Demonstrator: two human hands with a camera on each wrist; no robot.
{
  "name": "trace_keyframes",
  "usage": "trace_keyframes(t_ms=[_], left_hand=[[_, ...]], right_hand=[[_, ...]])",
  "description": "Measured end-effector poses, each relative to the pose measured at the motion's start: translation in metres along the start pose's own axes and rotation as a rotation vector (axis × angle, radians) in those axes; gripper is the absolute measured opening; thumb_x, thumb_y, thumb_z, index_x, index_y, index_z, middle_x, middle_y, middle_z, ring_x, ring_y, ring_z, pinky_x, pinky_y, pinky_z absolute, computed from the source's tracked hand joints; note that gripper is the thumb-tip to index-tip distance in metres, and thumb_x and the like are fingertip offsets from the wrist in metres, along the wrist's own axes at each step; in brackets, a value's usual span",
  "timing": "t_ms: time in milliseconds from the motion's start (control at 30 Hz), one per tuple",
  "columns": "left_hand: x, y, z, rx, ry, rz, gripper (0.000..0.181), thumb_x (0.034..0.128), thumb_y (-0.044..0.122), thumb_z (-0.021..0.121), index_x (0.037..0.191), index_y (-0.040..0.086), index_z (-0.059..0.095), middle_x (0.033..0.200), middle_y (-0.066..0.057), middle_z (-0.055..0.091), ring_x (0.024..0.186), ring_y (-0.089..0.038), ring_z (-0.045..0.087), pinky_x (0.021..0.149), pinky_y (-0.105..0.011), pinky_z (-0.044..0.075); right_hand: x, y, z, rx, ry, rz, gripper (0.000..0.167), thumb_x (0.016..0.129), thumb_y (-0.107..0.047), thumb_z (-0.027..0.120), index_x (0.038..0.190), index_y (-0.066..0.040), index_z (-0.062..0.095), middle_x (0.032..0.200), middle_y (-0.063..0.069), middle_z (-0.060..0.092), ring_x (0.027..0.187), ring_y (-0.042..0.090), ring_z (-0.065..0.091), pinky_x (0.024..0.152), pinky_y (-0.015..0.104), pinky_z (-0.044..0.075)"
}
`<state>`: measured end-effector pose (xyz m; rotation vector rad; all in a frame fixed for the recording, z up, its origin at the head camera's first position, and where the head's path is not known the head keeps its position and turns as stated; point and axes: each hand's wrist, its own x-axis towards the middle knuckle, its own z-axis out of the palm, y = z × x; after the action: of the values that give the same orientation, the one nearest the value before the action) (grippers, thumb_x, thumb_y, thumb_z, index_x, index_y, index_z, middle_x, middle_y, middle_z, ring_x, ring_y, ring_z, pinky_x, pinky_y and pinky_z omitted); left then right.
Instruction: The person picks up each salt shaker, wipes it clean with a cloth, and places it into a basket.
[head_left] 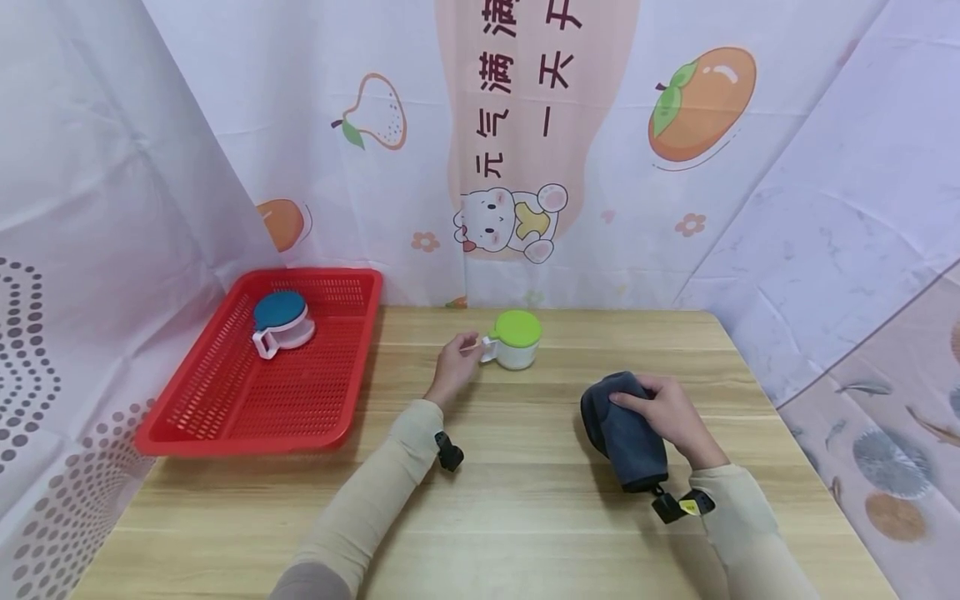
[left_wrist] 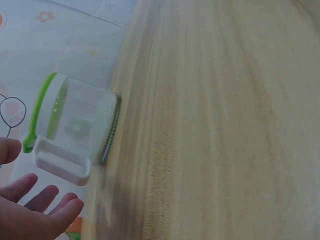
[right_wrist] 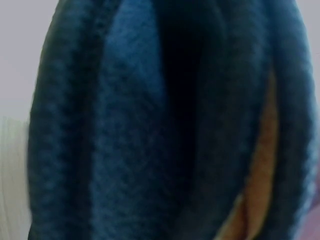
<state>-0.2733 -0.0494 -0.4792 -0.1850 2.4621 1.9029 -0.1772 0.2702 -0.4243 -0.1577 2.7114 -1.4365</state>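
Observation:
On the table stands a clear jar with a green lid (head_left: 517, 328) and a white side handle (left_wrist: 62, 161). My left hand (head_left: 456, 367) is beside that handle, its fingers (left_wrist: 65, 212) spread and relaxed. In the left wrist view a small gap shows between fingers and handle, with the thumb close to the lid's tab. At the right, my right hand (head_left: 671, 414) grips a folded dark grey cloth (head_left: 637, 450), thumb on top. Its thick folds (right_wrist: 135, 125) fill the right wrist view and hide most of that hand.
A red plastic basket (head_left: 345, 367) is at the table's left side. Inside it sits another jar with a blue lid (head_left: 280, 308) and white handle. Printed curtains (head_left: 600, 275) hang right behind the wooden table (head_left: 517, 533) and at both sides.

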Motion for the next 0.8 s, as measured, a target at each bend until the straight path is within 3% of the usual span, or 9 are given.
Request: trace_keyframes(t_ms=[400, 800], left_hand=[[0.004, -0.008, 0.008, -0.045, -0.010, 0.079, 0.041, 0.0954, 0.022, 0.062, 0.131, 0.003, 0.056, 0.136, -0.017, 0.057, 0.123, -0.033, 0.056, 0.104, -0.041, 0.046], [0.012, -0.010, 0.014, -0.057, -0.008, 0.083, 0.040, 0.0944, 0.021, 0.064, 0.130, 0.004, 0.058, 0.133, -0.015, 0.059, 0.122, -0.030, 0.057, 0.103, -0.039, 0.047]], right_hand=[[0.000, 0.000, 0.001, -0.003, -0.007, 0.015, 0.030, 0.088, -0.027, 0.073, 0.100, 0.000, 0.072, 0.088, 0.012, 0.070, 0.064, 0.011, 0.063, 0.058, 0.029, 0.054], [0.000, 0.002, 0.000, -0.008, -0.012, 0.027, 0.035, 0.089, -0.026, 0.071, 0.111, 0.000, 0.070, 0.101, 0.019, 0.071, 0.070, 0.011, 0.066, 0.062, 0.029, 0.056]])
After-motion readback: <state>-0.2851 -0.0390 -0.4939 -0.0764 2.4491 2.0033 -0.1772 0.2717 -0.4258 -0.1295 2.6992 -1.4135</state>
